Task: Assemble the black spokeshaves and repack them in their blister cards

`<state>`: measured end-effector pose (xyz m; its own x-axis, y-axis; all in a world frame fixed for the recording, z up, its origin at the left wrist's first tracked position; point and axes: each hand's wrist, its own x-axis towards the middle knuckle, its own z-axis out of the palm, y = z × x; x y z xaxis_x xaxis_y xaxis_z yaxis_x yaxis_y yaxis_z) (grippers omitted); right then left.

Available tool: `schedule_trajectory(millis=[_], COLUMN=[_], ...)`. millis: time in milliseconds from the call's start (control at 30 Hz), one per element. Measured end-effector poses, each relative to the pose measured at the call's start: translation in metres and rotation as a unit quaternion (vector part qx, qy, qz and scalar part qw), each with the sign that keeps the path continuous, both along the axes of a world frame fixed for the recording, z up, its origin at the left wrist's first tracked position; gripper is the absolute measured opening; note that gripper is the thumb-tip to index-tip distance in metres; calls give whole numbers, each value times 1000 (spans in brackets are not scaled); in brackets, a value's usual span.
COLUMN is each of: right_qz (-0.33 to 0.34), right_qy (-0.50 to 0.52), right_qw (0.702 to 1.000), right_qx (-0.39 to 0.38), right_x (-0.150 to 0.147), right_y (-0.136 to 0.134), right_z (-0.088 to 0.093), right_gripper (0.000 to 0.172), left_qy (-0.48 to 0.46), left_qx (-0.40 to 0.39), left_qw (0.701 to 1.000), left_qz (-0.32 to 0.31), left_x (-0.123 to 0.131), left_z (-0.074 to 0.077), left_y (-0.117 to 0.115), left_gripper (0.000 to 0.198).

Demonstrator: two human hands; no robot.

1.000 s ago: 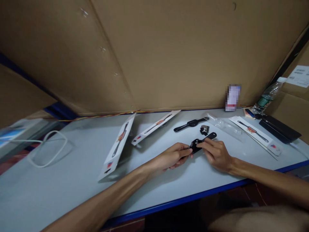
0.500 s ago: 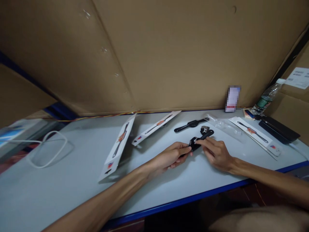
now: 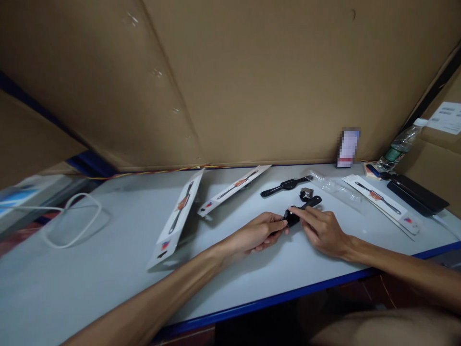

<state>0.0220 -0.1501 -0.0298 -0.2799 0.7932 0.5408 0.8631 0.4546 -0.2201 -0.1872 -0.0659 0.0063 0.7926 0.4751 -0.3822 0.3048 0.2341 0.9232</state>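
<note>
Lwr ctr-right: L hand [image 3: 264, 230] closed on one end of blk tool [image 3: 293, 219]; R hand [image 3: 326, 231] fingertips at its mid, can't tell if gripping. 2nd tool [image 3: 288, 184] above.

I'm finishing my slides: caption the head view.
Left hand holds a black tool; right hand touches it with its fingers.

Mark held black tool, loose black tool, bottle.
Held black tool [image 3: 294, 221]: head view, on its middle body.
Loose black tool [image 3: 288, 184]: head view, on its wide middle.
Bottle [image 3: 394, 154]: head view, on its green label.
</note>
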Motion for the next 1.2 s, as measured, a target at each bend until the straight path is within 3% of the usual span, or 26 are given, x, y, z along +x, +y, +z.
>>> schedule_trajectory(millis=[100, 233, 333, 500, 700, 800, 900, 1067, 1200], right_qz=[22, -9, -18, 22, -24, 6, 27, -20, 22], right_qy=[-18, 32, 34, -13, 40, 0, -13, 44, -2], right_qw=[999, 999, 999, 999, 999, 1000, 999, 999, 998], right_qx=[24, 23, 13, 31, 19, 20, 33, 22, 55], right_x=[1, -1, -1, 1, -1, 1, 2, 0, 1], right_y=[0, 1, 1, 0, 1, 1, 0, 1, 1], right_z=[1, 1, -1, -1, 2, 1, 0, 3, 3], right_gripper=[41, 34, 40, 42, 38, 46, 42, 39, 44], left_qy=[-1, -7, -4, -10, -1, 1, -4, 0, -2], left_qx=[0, -5, -3, -8, -7, -3, -8, -8, 1], left_qw=[1000, 1000, 1000, 1000, 1000, 1000, 1000, 1000, 1000], left_qz=[2, 9, 3, 3, 7, 5, 10, 8, -4], left_x=[0, 0, 0, 1, 1, 1, 1, 0, 0], left_z=[1, 1, 2, 0, 3, 5, 4, 2, 3], left_y=[0, 0, -1, 0, -1, -3, -2, -1, -1], left_gripper=[27, 27, 27, 25, 24, 25, 25, 25, 26])
